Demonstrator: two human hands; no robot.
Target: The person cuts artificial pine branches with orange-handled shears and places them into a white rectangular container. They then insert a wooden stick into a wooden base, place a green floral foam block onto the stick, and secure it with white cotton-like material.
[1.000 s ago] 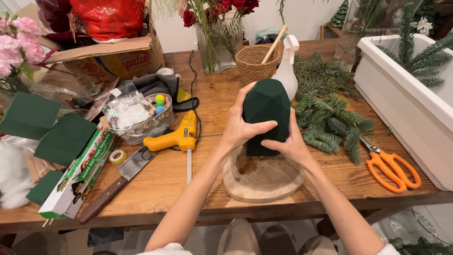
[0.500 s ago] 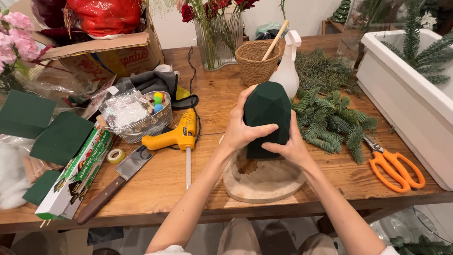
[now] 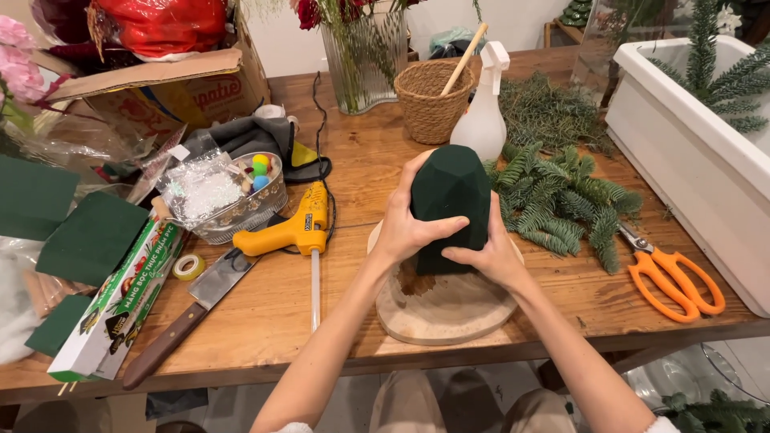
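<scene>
- Dark green foam block (image 3: 451, 200), carved with facets into a rounded cone, stands upright on a round wooden slice (image 3: 446, 298) near the middle of the table's front edge.
- Left hand (image 3: 409, 228): fingers wrapped round the block's left face, thumb laid across the front. Closed on the foam, not spread.
- Right hand (image 3: 491, 255): cupped low on the block's right side near its base, fingers curled against it.
- Base of block sits toward the back of the slice; a dark patch shows on the wood just in front of it. Whether that is glue or a stain, cannot tell.
- Judgement: seating step. Press straight down with even force from both hands; keep the block vertical and centre it on the slice.
- Judgement: foam of this kind dents easily, so flat palms serve better than fingertips.
- Yellow glue gun (image 3: 290, 229) lies left of the slice, cord trailing toward the back edge; orange scissors (image 3: 672, 277) and fir sprigs (image 3: 561, 200) lie right.
</scene>
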